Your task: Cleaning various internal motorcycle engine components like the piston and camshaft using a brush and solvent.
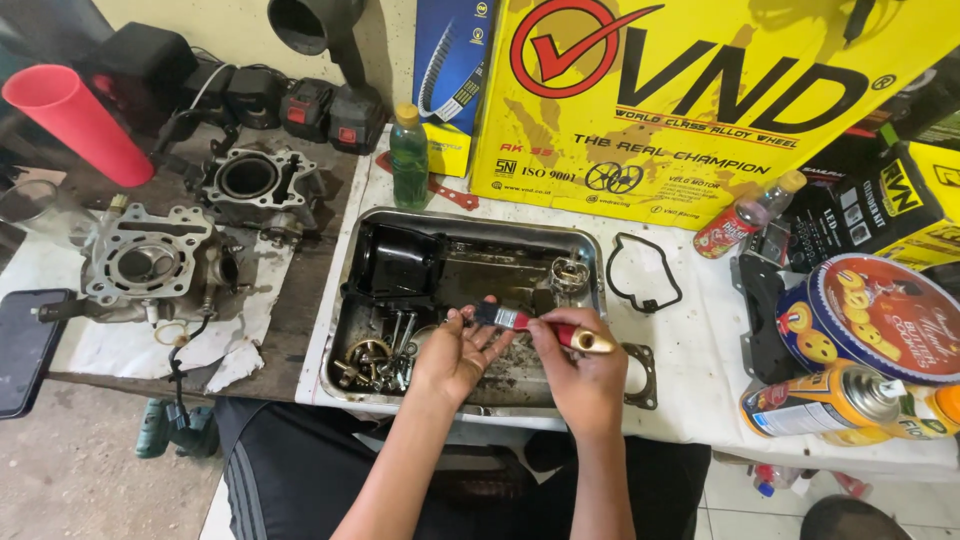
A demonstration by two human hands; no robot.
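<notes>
Two hands work over the steel tray at centre frame. Right hand fingers wrapped round a paintbrush w/ red-and-gold handle, bristles aimed left at the left hand. Left fingers curl narrow round a small part, too hidden to tell what; held over the tray, prob. so drips land in it. Bolts and gears lie lower left in tray. Two cylinder parts sit on paper, left of desk. Green bottle stands above tray.
</notes>
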